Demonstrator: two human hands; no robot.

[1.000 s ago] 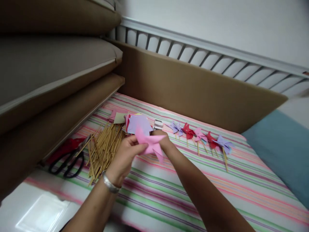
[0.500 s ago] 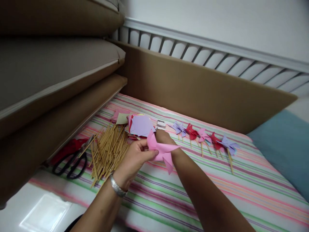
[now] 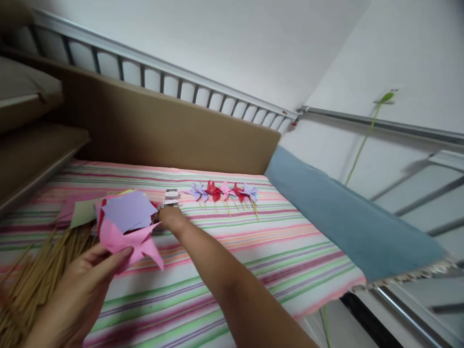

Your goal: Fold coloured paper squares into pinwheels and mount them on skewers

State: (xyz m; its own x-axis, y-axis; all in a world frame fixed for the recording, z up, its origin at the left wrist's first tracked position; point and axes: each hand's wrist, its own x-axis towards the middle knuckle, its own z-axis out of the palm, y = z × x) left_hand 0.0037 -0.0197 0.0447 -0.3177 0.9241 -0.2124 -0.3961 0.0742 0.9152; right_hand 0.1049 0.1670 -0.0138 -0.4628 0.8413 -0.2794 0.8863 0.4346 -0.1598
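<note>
Pink paper pinwheel sits in the left hand, thumb pinched on it, low on the left over the striped bed cover. Right hand is stretched out to a small white stapler & touches or nearly touches it; can't tell if the fingers are closed on it. Risk, I think: w/ only one thumb on the pinwheel, the folds could pop open or it could slip onto the wooden sticks. The reaching arm could bump the paper squares. No boxes or bowls here. 5 done pinwheels lie in a row farther back.
</note>
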